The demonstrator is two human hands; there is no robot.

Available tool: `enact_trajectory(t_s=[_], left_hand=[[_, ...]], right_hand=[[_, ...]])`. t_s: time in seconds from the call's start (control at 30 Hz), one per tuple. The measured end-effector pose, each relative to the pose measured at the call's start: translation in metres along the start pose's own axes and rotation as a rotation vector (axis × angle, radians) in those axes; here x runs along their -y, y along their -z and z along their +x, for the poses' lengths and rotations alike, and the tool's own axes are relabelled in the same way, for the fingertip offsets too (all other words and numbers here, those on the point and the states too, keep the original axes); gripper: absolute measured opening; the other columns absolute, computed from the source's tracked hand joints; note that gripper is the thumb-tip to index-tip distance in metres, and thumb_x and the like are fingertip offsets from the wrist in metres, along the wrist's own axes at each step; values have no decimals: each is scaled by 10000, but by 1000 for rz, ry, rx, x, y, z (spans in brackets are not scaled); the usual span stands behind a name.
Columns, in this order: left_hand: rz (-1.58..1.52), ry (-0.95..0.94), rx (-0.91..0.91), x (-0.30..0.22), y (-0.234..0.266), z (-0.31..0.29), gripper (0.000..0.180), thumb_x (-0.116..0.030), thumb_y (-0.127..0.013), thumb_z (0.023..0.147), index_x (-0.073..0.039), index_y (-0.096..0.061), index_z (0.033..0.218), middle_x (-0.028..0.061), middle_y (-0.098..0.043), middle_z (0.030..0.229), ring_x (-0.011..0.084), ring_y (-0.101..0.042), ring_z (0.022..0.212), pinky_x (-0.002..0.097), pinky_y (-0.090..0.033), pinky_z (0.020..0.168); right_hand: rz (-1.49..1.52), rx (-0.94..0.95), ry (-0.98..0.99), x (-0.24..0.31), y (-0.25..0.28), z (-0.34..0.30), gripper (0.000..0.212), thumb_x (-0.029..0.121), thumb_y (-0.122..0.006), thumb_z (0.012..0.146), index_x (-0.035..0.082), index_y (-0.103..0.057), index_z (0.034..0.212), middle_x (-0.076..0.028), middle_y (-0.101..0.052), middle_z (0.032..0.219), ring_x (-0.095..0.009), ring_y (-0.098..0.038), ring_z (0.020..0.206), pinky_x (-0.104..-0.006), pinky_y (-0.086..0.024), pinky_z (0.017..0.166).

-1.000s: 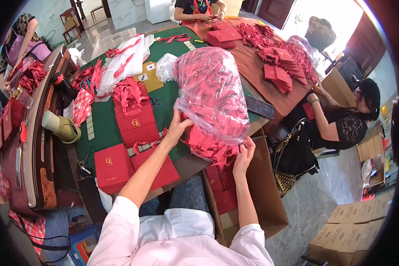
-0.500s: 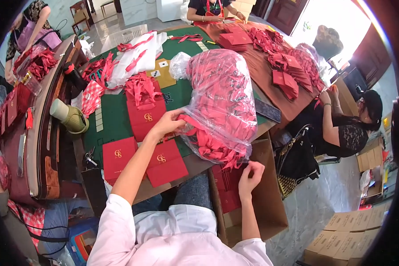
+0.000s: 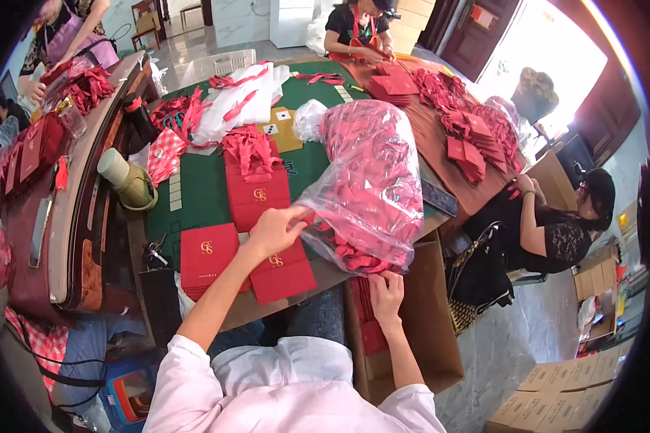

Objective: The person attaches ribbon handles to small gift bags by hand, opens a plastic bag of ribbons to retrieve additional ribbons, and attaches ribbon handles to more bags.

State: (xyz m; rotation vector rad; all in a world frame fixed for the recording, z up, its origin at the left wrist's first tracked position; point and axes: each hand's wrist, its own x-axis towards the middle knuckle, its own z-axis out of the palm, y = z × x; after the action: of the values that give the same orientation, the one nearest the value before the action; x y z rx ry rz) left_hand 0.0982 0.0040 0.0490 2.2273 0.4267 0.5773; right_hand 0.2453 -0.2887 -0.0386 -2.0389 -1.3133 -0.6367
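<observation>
A large clear plastic bag (image 3: 372, 173), stuffed with red ribbons, lies on the green tabletop in front of me. At the left side of its mouth, my left hand (image 3: 276, 232) is closed on the plastic edge. My right hand (image 3: 387, 294) pinches at the bag's lower right edge, above an open carton; what exactly lies between its fingers is partly hidden. Left of the bag are red paper bags: a stack (image 3: 208, 258) near the edge, one (image 3: 285, 278) under my left wrist, and one (image 3: 260, 193) farther back topped with red ribbon handles (image 3: 251, 151).
The open cardboard carton (image 3: 430, 310) at my right holds red paper bags. A phone (image 3: 438, 198) lies right of the plastic bag. On the left stand a green cup (image 3: 128, 180) and keys (image 3: 154, 251). Co-workers sit across and at the right, beside red bag piles (image 3: 466, 133).
My left hand has shifted right and down, drawing the bag's edge with it. The right hand has moved left, up against the bag's lower edge. The whole view has shifted slightly.
</observation>
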Motion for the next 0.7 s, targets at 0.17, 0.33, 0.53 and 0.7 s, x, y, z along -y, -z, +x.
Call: enact_trajectory(t_s=[0.17, 0.33, 0.53, 0.7], left_hand=[[89, -307, 3, -16, -35, -14, 569, -260, -755, 803, -136, -591, 1333, 175, -653, 1147, 337, -632, 1038, 411, -505, 891], [343, -259, 224, -18, -80, -2, 1026, -384, -840, 691, -268, -293, 1550, 242, -337, 1433, 465, -383, 1289, 572, -359, 1054], [374, -197, 171, -1, -99, 21, 1050, -320, -834, 681, -301, -257, 1558, 226, -346, 1444, 458, -363, 1324, 603, -353, 1051], [379, -176, 222, -5, -88, 30, 1041, -315, -829, 695, -323, -246, 1557, 210, -391, 1423, 431, -379, 1317, 584, -371, 1041]], right_hand=[[157, -72, 68, 37, 9, 14, 211, -9, -723, 749, 77, -622, 913, -104, -609, 995, -331, -597, 950, -424, -495, 834], [358, -66, 139, 78, 12, 26, 219, -11, -698, 772, 75, -597, 946, -89, -666, 954, -291, -648, 924, -461, -471, 927], [675, -19, -51, 101, 8, 18, 272, -121, -653, 786, 17, -568, 1005, -142, -641, 859, -284, -640, 753, -349, -525, 658], [781, 45, -205, 114, 23, 20, 206, -78, -629, 852, 2, -565, 1031, -138, -576, 831, -203, -552, 643, -316, -453, 567]])
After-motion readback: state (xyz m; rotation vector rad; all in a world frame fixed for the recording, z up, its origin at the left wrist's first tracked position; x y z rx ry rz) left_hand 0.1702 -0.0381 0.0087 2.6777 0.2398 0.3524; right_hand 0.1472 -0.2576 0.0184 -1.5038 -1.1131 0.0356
